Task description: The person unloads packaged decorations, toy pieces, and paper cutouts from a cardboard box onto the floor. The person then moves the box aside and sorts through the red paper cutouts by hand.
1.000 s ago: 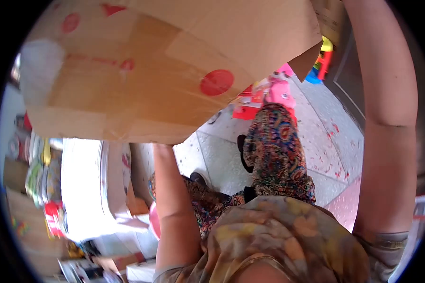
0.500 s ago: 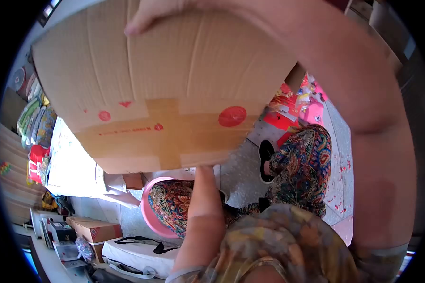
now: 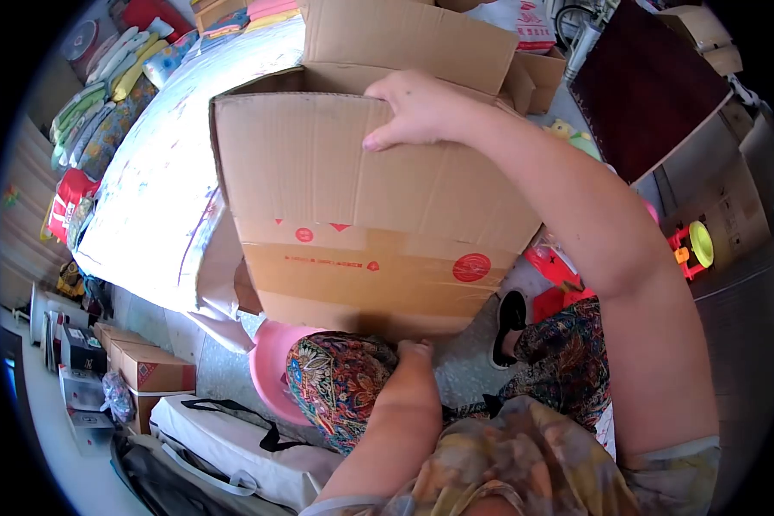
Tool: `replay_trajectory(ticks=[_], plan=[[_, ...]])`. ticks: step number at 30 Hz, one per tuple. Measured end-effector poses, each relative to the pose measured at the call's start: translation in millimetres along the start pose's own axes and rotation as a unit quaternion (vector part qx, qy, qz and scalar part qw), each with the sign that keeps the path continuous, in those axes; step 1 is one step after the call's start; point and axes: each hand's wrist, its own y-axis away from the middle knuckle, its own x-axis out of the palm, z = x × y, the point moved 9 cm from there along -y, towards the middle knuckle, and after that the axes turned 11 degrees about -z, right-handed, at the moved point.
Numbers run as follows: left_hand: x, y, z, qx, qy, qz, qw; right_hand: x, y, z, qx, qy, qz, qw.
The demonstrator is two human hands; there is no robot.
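Note:
A large cardboard box (image 3: pixel 370 189) with red printed marks and brown tape stands upright before me, its flaps up and its top open. My right hand (image 3: pixel 408 107) grips the upper edge, thumb on the outer face and fingers over the rim. Low down, my left hand (image 3: pixel 414 348) is at the bottom edge of the box, with most of its fingers hidden beneath it. The inside of the box is mostly out of sight.
A bed (image 3: pixel 150 206) with a pale sheet lies left of the box. A pink basin (image 3: pixel 271 370) sits by my leg. White bag (image 3: pixel 241 443) and stacked cartons (image 3: pixel 150 365) are lower left. Right, a dark red panel (image 3: pixel 645 86) leans near a colourful toy (image 3: pixel 692 249).
The box has come down from overhead, and its open top now shows. My right hand, out of view at first, is now on its upper edge. The view has shifted to show more of the room.

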Motion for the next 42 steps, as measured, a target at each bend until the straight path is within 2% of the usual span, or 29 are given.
replay_trajectory(ticks=[2,6,7,10,11,13,15,16,18,19,22,23,24,26,28,30,31,32,34,35,36,37,38,39,40,42], plan=[[0.5,-1.8,-0.8,-0.005,0.0,-0.017,1.0,12.2,-1.3,-5.5,-0.01,0.004,-0.002,1.0],[23.8,5.2,-5.2,-0.012,-0.012,-0.026,1.0,43.8,24.0,-11.2,-0.004,0.129,-0.025,0.991],[28.5,7.8,-6.4,-0.012,-0.018,-0.027,0.999,56.3,33.6,-17.3,0.032,0.124,-0.006,0.992],[40.3,16.3,-4.1,-0.031,-0.043,-0.015,0.999,90.8,69.0,-30.8,0.055,0.128,0.013,0.99],[42.3,18.6,-2.2,-0.041,-0.054,-0.005,0.998,101.0,80.7,-34.6,0.051,0.102,0.007,0.993],[47.1,11.8,4.8,-0.065,-0.079,0.015,0.995,130.9,100.8,-29.2,0.022,0.147,0.028,0.988],[75.9,-1.7,1.8,-0.031,-0.044,0.188,0.981,160.0,117.1,-15.1,0.024,0.137,0.069,0.988],[98.9,42.6,-3.7,-0.01,-0.039,0.317,0.947,172.1,121.4,-12.5,0.024,0.127,0.078,0.989],[116.5,104.1,-18.4,0.05,-0.017,0.467,0.883,171.3,120.7,-11.8,0.033,0.119,0.043,0.991],[114.3,103.4,-16.3,0.045,-0.025,0.465,0.884,166.2,119.7,-11.8,0.04,0.116,0.007,0.992],[114.2,90.3,-11.3,-0.056,0.071,0.435,0.896,169.9,112.1,-14.6,0.072,0.104,0.016,0.992],[116.9,76.5,-20.1,0.052,-0.071,0.501,0.861,175.3,106.2,-16.2,0.077,0.109,0.005,0.991],[119.0,66.0,-21.4,0.157,-0.205,0.553,0.792,180.4,100.4,-17.4,0.08,0.114,-0.006,0.99],[109.5,108.6,-23.6,0.077,-0.151,0.43,0.887,184.2,94.9,-14.0,0.095,0.098,0.016,0.991],[110.5,111.6,-32.7,0.071,-0.176,0.461,0.867,180.5,97.4,-6.7,0.092,0.105,0.0,0.99],[107.8,174.3,-55.7,0.125,-0.184,0.46,0.859,173.1,98.7,3.2,0.081,0.106,-0.02,0.991],[101.5,214.0,-54.5,0.134,-0.177,0.463,0.858,172.8,101.2,4.9,0.09,0.105,-0.003,0.99],[103.6,209.5,-58.0,0.137,-0.179,0.464,0.857,174.6,104.0,6.7,0.099,0.104,0.017,0.99],[104.2,199.2,-64.6,0.256,-0.357,0.409,0.8,182.9,101.2,7.4,0.104,0.108,-0.002,0.989],[103.9,209.3,-68.6,0.32,-0.406,0.403,0.755,185.6,99.6,7.3,0.114,0.107,0.002,0.988],[102.7,217.4,-73.8,0.323,-0.405,0.401,0.755,188.2,98.1,6.7,0.125,0.106,0.006,0.986],[108.8,255.3,-80.2,0.581,-0.521,0.361,0.511,188.6,97.0,8.6,0.122,0.105,0.006,0.987],[107.9,282.8,-68.4,0.755,-0.565,0.27,0.194,189.0,95.9,10.9,0.118,0.088,0.004,0.989],[109.8,278.1,-73.3,0.757,-0.564,0.267,0.196,189.3,94.4,13.5,0.114,0.072,0.003,0.991],[114.8,254.6,-81.2,0.668,-0.618,0.283,0.303,187.9,92.3,17.3,0.107,0.075,0.003,0.991],[113.5,231.2,-87.3,0.57,-0.651,0.292,0.407,195.1,91.7,14.3,0.144,0.05,0.065,0.986]])
